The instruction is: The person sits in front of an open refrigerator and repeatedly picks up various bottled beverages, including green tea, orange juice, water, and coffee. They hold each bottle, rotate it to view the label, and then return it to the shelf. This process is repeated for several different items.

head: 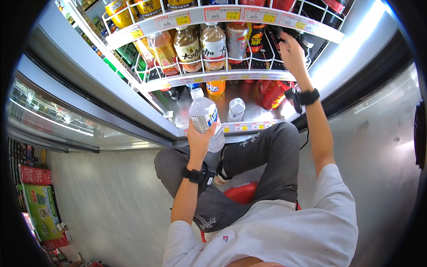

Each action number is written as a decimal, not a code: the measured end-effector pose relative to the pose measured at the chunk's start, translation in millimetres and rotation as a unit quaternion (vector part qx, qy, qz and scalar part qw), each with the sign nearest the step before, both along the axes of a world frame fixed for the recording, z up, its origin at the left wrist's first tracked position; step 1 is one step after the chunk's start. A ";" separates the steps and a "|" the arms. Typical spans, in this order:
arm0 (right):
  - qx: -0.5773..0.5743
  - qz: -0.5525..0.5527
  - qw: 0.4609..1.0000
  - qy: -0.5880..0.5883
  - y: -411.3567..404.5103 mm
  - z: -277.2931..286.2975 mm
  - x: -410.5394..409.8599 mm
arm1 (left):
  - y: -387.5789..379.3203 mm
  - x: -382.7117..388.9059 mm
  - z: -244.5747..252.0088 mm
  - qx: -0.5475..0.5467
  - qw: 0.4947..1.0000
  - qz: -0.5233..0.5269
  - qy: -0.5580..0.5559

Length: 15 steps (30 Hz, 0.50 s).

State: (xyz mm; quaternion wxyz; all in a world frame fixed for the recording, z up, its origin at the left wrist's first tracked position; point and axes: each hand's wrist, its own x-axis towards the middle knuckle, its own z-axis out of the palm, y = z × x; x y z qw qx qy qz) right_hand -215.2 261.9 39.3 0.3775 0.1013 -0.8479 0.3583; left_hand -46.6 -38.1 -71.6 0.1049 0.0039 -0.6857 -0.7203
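Note:
My left hand (pixel 199 138) grips a large clear plastic bottle (pixel 206 116) with a white cap and a blue and white label, held upright before the bottom of an open drinks cooler. My right hand (pixel 291 50) reaches up into the right side of the middle wire shelf (pixel 217 78), beside dark bottles; its fingertips are at something dark, and whether they hold it I cannot tell. Left of that hand stand a silver and red can (pixel 237 41) and coffee drink bottles (pixel 188 50). A smaller clear bottle (pixel 236 109) stands on the cooler floor.
Yellow cans (pixel 119 13) fill the upper shelf's left part. Red packages (pixel 274 96) and an orange drink bottle (pixel 216 87) are low in the cooler. The glass door (pixel 60 110) is at the left. Under me is a red stool (pixel 242 193); green and red cartons (pixel 41 207) stand far left.

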 end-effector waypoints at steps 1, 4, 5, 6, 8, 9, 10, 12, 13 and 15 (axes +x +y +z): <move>-0.005 -0.023 1.000 -0.014 0.1 6.4 -18.5 | -1.6 1.4 -0.8 -0.005 1.000 -0.003 -0.003; 0.125 -0.045 0.989 0.069 40.5 -2.4 -96.5 | 3.5 2.2 2.0 0.012 1.000 -0.013 -0.005; 0.180 -0.021 0.980 0.083 57.4 -4.8 -119.6 | 5.9 2.6 3.4 0.013 1.000 -0.018 -0.003; 0.202 -0.022 0.978 0.045 60.0 -7.5 -133.8 | 4.4 4.1 4.9 0.022 1.000 -0.017 -0.012; 0.289 -0.076 0.954 0.036 65.6 -18.1 -156.1 | 0.0 4.6 2.0 0.016 1.000 -0.015 -0.006; 0.309 -0.089 0.946 0.035 72.3 -23.3 -166.2 | 0.1 2.9 -0.4 0.012 1.000 -0.021 -0.008; 0.316 -0.096 0.943 0.030 74.5 -24.0 -173.0 | -1.1 2.7 -1.6 0.007 1.000 -0.016 -0.003; 0.312 -0.095 0.945 0.017 79.1 -21.7 -185.0 | -3.3 0.7 -2.8 0.017 1.000 -0.008 -0.013; 0.308 -0.094 0.947 0.013 79.7 -19.9 -191.0 | -4.0 0.6 -2.5 0.027 0.999 -0.003 -0.027; 0.300 -0.092 0.949 0.004 83.8 -16.1 -202.3 | -7.0 -0.5 -1.1 -0.002 0.999 0.007 -0.050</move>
